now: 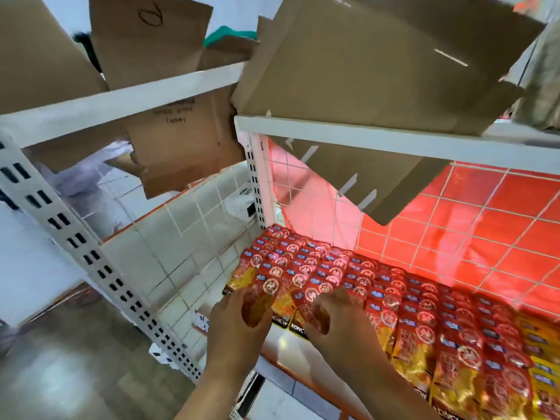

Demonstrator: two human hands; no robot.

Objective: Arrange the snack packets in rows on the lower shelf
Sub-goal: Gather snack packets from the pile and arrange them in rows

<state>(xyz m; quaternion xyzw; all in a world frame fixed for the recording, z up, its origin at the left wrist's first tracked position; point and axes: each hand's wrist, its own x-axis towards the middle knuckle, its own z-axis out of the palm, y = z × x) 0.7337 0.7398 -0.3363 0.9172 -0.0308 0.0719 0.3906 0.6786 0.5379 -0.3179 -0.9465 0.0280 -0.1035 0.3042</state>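
1. The snack packets (pixel 333 277) lie in overlapping rows on the lower shelf (pixel 285 344), running from the left corner post away to the right, red tops showing like shingles.
2. Both hands work at the front-left corner. The left hand (pixel 236 322) has its fingers and thumb curled round the left-end packet (pixel 256 310).
3. The right hand (pixel 339 319) pinches the neighbouring packet (pixel 312 301) just beside it, fingers curled over its face.
4. How they'll handle: these look like light, soft foil pouches, glossy and probably slippery, with contents that could crush under a hard squeeze.
5. The best hold is probably the flat sealed edge at top or bottom, pinched lightly, not the puffed middle.
6. Pose: both forearms reach in from below, wrists low, palms facing down and inward, and the hands are close together but not touching.
7. Overlapped rows look easy to disturb, so slide each packet in gently.
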